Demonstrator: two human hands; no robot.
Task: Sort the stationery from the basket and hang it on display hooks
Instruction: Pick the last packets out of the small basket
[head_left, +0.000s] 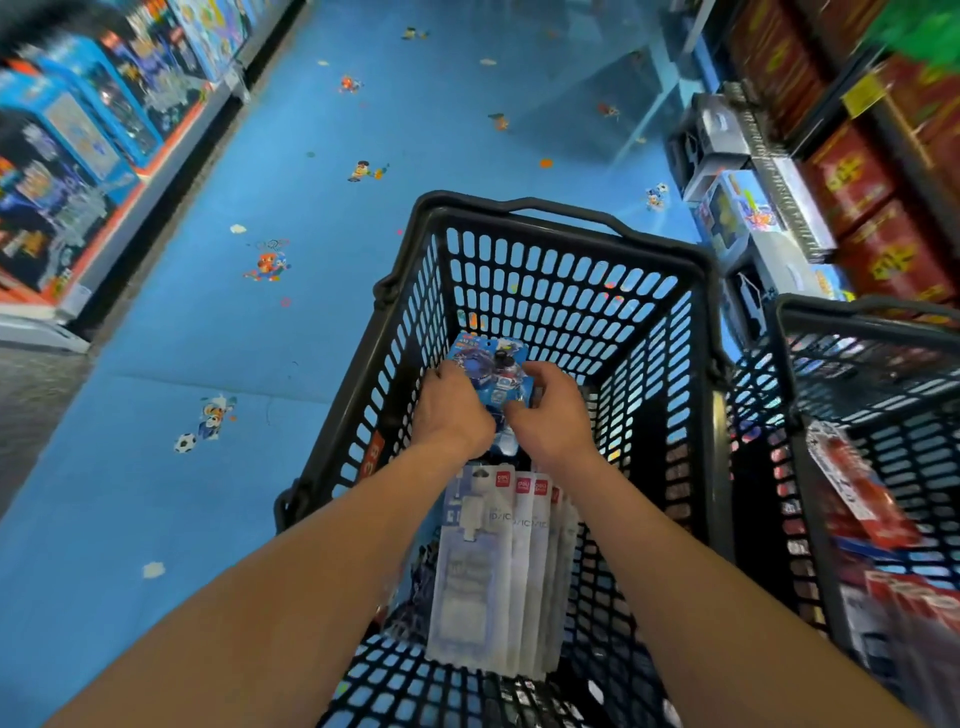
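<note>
In black lattice basket (550, 291): flat white packs (478, 571); glossy blue pack (491, 364) gripped by left hand (449, 410) and right hand (550, 415).

Matt black plastic basket (550, 291); glossy plastic-fronted packets (480, 566); smooth, slightly shiny blue floor (208, 338).

floor (467, 130): blue, cartoon stickers | shelves (78, 156): boxed goods, both sides

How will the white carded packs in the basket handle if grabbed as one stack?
Probably light and a bit floppy: the white carded packs look thin and flat. Likely to fan apart, since they lie staggered and overlapping. Their glossy fronts suggest they may slide on each other. Left hand and right hand both grip the blue blister pack.
</note>
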